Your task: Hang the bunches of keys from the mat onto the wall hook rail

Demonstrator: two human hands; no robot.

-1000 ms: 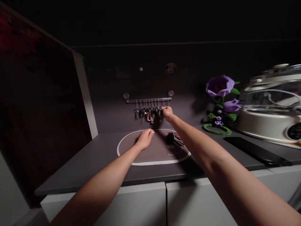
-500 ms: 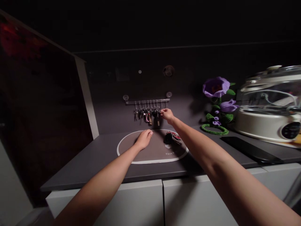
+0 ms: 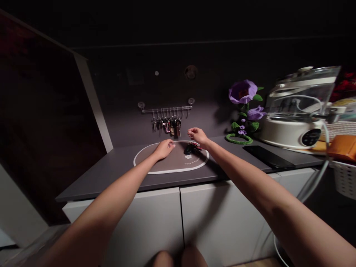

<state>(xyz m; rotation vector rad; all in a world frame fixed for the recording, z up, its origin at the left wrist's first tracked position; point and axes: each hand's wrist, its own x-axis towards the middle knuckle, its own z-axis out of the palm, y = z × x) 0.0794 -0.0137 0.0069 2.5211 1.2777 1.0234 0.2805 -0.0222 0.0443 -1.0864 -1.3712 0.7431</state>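
Several keys (image 3: 167, 126) hang in a row from a clear hook rail (image 3: 167, 109) on the dark wall. Over the left part of the brown oval mat (image 3: 144, 161) is my left hand (image 3: 164, 149), its fingers curled together; whatever they might hold is hidden. My right hand (image 3: 198, 135) is in the air, right of the hanging keys and apart from them, fingers pinched; anything between the fingertips is too small to make out. Just below it, a bunch of keys with a black fob (image 3: 189, 149) lies on the mat's right part.
Purple flowers (image 3: 243, 92) with a green ring base stand to the right on the counter (image 3: 97, 172). Beyond them is a white appliance with a clear lid (image 3: 286, 131), and a black flat object (image 3: 267, 157) lies before it. A white basket (image 3: 345, 180) is at the far right.
My right hand has moved away from the hanging keys and down, nearer the bunch on the mat. The camera view has shifted to the right and down, showing more of the right side.
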